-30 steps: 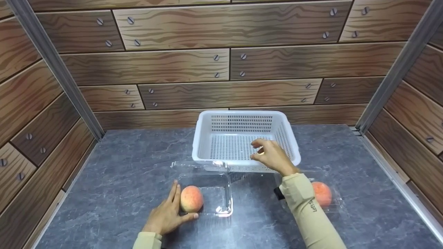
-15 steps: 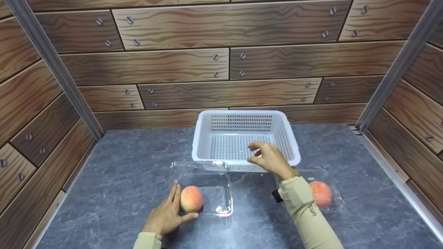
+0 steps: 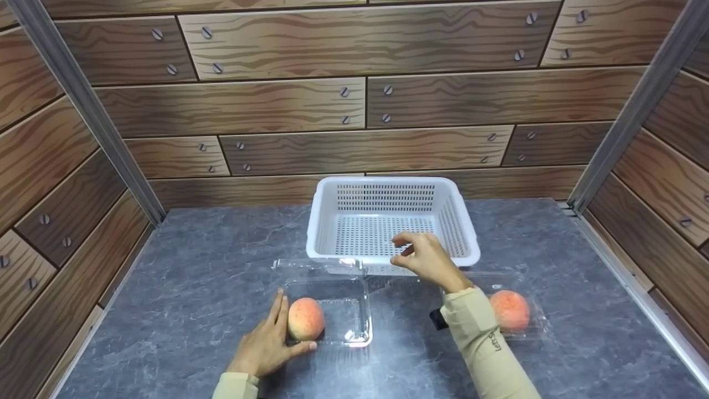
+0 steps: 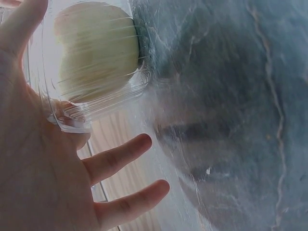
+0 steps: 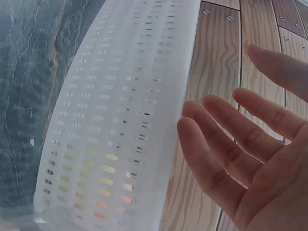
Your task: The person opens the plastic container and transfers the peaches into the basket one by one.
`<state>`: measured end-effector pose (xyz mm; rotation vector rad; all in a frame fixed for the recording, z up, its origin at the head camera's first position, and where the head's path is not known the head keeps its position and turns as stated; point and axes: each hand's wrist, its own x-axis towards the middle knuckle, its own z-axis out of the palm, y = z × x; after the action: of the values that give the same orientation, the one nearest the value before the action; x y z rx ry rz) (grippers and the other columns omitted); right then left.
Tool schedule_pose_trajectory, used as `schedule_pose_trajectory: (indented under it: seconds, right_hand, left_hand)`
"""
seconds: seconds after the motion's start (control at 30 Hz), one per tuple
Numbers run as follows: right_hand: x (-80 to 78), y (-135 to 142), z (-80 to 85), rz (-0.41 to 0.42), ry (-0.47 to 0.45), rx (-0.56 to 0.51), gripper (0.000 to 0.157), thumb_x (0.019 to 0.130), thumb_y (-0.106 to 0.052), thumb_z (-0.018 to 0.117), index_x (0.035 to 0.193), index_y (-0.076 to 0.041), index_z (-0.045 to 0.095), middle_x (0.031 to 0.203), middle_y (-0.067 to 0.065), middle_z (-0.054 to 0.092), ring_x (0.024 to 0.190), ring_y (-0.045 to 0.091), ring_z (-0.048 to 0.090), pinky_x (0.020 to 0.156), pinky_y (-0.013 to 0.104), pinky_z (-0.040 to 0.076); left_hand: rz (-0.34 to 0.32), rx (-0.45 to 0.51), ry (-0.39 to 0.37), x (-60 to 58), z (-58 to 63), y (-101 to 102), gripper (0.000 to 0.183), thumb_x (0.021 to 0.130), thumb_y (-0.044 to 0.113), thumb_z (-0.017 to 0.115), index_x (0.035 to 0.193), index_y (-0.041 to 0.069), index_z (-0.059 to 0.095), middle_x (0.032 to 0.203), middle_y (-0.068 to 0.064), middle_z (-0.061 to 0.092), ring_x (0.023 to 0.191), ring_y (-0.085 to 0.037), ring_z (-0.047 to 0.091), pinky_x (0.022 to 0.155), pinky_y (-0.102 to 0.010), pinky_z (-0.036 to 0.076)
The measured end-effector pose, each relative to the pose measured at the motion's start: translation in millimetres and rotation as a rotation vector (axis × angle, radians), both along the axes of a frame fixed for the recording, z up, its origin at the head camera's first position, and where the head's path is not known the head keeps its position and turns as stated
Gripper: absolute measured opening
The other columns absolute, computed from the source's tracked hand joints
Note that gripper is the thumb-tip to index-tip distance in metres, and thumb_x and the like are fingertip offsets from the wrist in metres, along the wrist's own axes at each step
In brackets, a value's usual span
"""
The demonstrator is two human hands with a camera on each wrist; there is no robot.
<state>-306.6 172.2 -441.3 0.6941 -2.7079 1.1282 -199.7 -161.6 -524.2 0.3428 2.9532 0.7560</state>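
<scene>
My left hand (image 3: 268,344) lies with straight fingers along the left side of a clear plastic clamshell container (image 3: 346,316), its thumb at the front corner. Inside that container a peach (image 3: 306,319) sits at the left, its lid folded back. In the left wrist view the peach (image 4: 98,50) shows through the clear wall beside my palm. My right hand (image 3: 429,257), fingers loosely bent and holding nothing, hovers over the front rim of a white slotted plastic basket (image 3: 392,194). The right wrist view has my fingers (image 5: 226,159) apart from the basket wall (image 5: 115,110).
A second clear container with a peach (image 3: 509,311) inside stands at the right, partly behind my right sleeve (image 3: 476,327). Yellow and pinkish colour shows through the basket slots (image 5: 108,168) in the right wrist view. Wood-patterned walls (image 3: 293,105) enclose the grey marbled table (image 3: 183,310).
My right hand has drifted slightly left and nearer to me, uncovering more of the right-hand peach. The left hand and its container have stayed put.
</scene>
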Motion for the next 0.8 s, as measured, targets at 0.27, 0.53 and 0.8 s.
schedule_pose_trajectory:
  seconds: [0.27, 0.53, 0.8]
  right_hand:
    - [4.6, -3, -1.5, 0.029, -0.035, -0.027, 0.037, 0.086, -0.006, 0.076, 0.117, 0.01, 0.067, 0.113, 0.026, 0.069, 0.095, 0.042, 0.069, 0.081, 0.048, 0.059]
    - [10.8, -9, -1.1, 0.04, -0.032, -0.028, 0.035, 0.085, -0.008, 0.077, 0.115, 0.006, 0.068, 0.113, 0.024, 0.069, 0.096, 0.041, 0.069, 0.082, 0.049, 0.059]
    - [15.9, -15, -3.1, 0.07, -0.014, -0.04, 0.034, 0.086, -0.006, 0.076, 0.116, 0.008, 0.068, 0.113, 0.025, 0.069, 0.094, 0.043, 0.068, 0.082, 0.052, 0.058]
  left_hand:
    - [0.001, 0.004, 0.005, -0.2, -0.4, 0, 0.118, 0.08, 0.064, 0.075, 0.156, -0.01, 0.023, 0.164, -0.028, 0.013, 0.122, -0.059, 0.049, 0.084, -0.073, 0.049]
    - [0.001, 0.014, 0.008, -0.2, -1.5, 0, 0.117, 0.08, 0.064, 0.075, 0.155, -0.01, 0.024, 0.164, -0.027, 0.013, 0.122, -0.06, 0.049, 0.084, -0.073, 0.049]
    - [0.0, 0.02, 0.009, 0.0, -1.6, 0, 0.119, 0.08, 0.067, 0.073, 0.156, -0.009, 0.023, 0.165, -0.026, 0.013, 0.124, -0.059, 0.048, 0.084, -0.073, 0.049]
